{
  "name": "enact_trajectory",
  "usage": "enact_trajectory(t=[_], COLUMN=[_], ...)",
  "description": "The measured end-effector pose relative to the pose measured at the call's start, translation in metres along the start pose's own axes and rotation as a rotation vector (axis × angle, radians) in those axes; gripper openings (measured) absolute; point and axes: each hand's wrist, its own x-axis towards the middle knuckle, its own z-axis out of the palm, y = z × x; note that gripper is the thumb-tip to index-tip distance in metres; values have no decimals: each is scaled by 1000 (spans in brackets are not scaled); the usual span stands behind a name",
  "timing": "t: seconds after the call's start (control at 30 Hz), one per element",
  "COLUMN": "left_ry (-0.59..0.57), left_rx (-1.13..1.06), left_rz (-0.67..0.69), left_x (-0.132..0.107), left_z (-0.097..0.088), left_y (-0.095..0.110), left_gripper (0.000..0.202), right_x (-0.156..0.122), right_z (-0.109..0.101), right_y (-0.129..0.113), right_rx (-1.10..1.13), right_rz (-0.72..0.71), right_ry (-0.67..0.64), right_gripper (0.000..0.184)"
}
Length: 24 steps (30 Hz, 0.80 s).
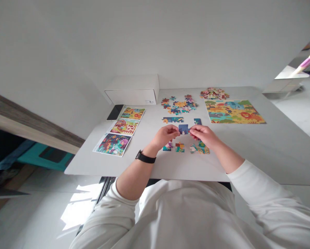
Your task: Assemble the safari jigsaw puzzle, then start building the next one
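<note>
A dark blue jigsaw puzzle piece (183, 129) is held up over the table between my two hands. My left hand (167, 135) pinches its left edge, and my right hand (203, 135) grips its right side with closed fingers. Beyond the hands lies a joined strip of puzzle pieces (173, 119), with a dark blue piece (197, 121) to its right. Nearer to me, a flower piece (180, 147) and a joined green cluster (203, 148) rest on the tabletop. Other pieces are partly covered by my hands.
Loose puzzle pieces (179, 104) spread farther back, beside another heap (214, 93). A finished animal puzzle (235, 111) lies at right. A picture sheet (124, 127) and black phone (115, 112) are at left. A white box (133, 90) stands against the wall on the white table (248, 148).
</note>
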Motion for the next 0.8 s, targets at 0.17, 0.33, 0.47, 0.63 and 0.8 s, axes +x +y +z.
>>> enact_trajectory(t=[0.17, 0.33, 0.47, 0.63, 0.8], left_ry=[25, 3, -17, 110, 344], left_rx=[-5, 12, 34, 31, 14], left_rz=[-11, -25, -18, 57, 145], left_x=[0, 0, 0, -4, -3], left_z=[-1, 1, 1, -16, -37], left_y=[3, 0, 0, 12, 19], left_gripper=[39, 40, 38, 35, 28], right_x=[0, 0, 0, -1, -1], right_z=[-2, 0, 2, -2, -3], right_y=[2, -1, -1, 0, 0], right_rx=[19, 4, -7, 12, 27], right_rz=[10, 0, -8, 37, 63], right_ry=[29, -15, -10, 86, 111], right_gripper=[51, 54, 55, 55, 54])
